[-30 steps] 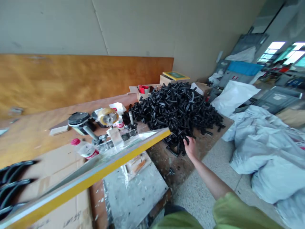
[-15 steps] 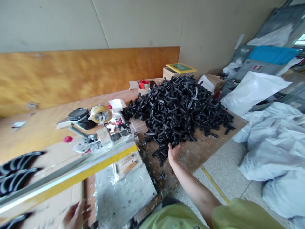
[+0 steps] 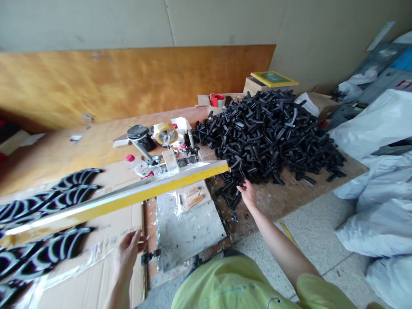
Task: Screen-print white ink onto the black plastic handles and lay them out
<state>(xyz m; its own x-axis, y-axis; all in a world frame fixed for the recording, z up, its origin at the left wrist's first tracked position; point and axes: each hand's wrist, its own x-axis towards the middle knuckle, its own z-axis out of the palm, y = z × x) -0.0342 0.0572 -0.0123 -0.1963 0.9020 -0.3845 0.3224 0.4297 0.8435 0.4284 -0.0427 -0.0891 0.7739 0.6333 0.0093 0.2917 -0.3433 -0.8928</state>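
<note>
A big pile of black plastic pieces [image 3: 270, 133] covers the right part of the wooden bench [image 3: 289, 197]. My right hand [image 3: 247, 194] reaches to the pile's near edge, its fingers curled among a few loose black pieces [image 3: 232, 198]; a grip on one cannot be made out. My left hand [image 3: 128, 252] lies low on the cardboard sheet [image 3: 96, 274], fingers apart and holding nothing, just left of the grey printing plate [image 3: 189, 227]. A yellow-framed screen [image 3: 116, 198] stands tilted up over the plate. Black curved pieces with white print [image 3: 51, 206] lie in rows at the left.
Behind the screen's hinge stand an ink can [image 3: 137, 133], a tape roll [image 3: 165, 133] and a red-capped bottle [image 3: 138, 165]. Boxes [image 3: 270, 82] sit at the back by the wall. White bags [image 3: 376, 201] crowd the floor at the right. A plywood board [image 3: 128, 81] leans on the wall.
The view has swung left. My right hand has shifted along the pile's near edge. My left hand has come further up into view. The yellow screen's free end stands higher than half a second ago.
</note>
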